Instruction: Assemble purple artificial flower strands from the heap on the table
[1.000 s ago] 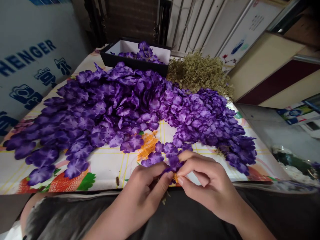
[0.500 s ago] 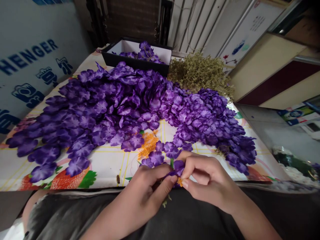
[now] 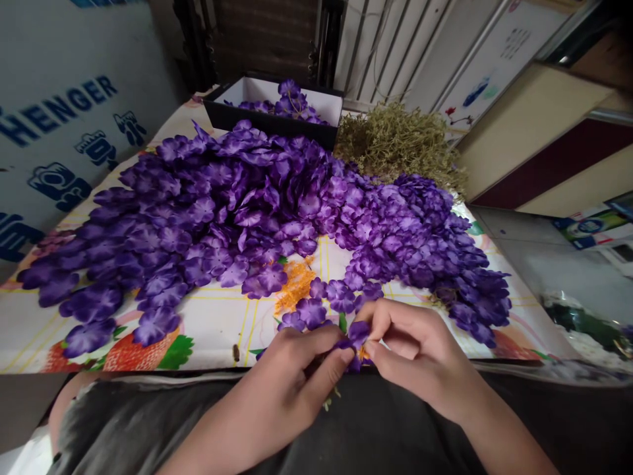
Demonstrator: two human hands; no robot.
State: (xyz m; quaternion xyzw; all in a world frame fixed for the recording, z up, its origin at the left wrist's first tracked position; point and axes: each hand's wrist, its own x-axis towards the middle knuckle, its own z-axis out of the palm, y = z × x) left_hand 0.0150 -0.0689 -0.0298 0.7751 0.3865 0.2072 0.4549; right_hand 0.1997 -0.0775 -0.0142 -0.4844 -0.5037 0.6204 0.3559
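Note:
My left hand (image 3: 301, 366) is closed, thumb against the bent index finger, on a purple artificial flower (image 3: 359, 332) at the table's front edge. A bit of pale green stem (image 3: 332, 398) pokes out below that hand. My right hand (image 3: 408, 340) pinches the same flower from the right, by its petals and a small orange centre (image 3: 364, 353). Just beyond my fingers lie loose purple petals (image 3: 310, 312) and a small heap of orange flower centres (image 3: 295, 288).
Large piles of purple petals (image 3: 168, 218) and smaller ones (image 3: 395, 224) cover much of the patterned tablecloth (image 3: 212, 316). Behind them stand a black box (image 3: 270, 125) with purple flowers inside and a bundle of greenish stems (image 3: 405, 142). A cabinet (image 3: 539, 125) borders the right.
My right hand has shifted slightly and its fingers have drawn closer together at the flower. The orange centre sits deeper among the petals. My left hand keeps its hold.

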